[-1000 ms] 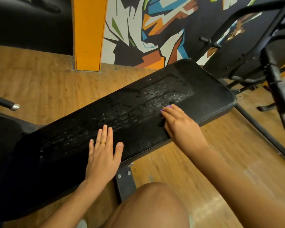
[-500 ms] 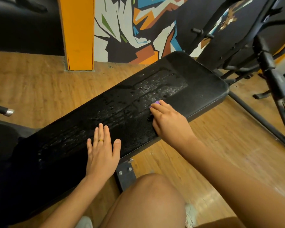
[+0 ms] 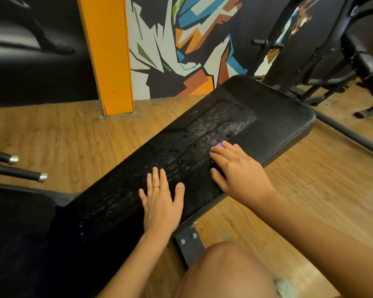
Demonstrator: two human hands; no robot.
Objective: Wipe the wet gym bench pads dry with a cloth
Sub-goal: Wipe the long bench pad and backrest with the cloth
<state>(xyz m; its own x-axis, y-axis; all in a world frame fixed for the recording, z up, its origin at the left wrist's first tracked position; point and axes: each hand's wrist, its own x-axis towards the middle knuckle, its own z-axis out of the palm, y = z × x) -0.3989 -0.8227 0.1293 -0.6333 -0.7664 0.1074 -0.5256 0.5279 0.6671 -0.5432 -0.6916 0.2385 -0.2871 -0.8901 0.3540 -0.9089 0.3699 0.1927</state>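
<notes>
A long black bench pad runs diagonally from lower left to upper right, with water beads and streaks along its middle. My right hand lies on the pad's near side over a purple cloth; only a small corner of the cloth shows past my fingertips. My left hand rests flat on the pad with fingers straight, a gold ring on one finger. A second black pad adjoins at the lower left.
An orange pillar and a painted wall stand behind the bench. Black machine frames crowd the upper right. Two chrome-tipped bars jut in from the left. Wooden floor surrounds the bench; my knee is below its metal bracket.
My right hand with the cloth has slid slightly leftward along the pad toward my left hand. The left hand stays flat in place. The view has shifted a little.
</notes>
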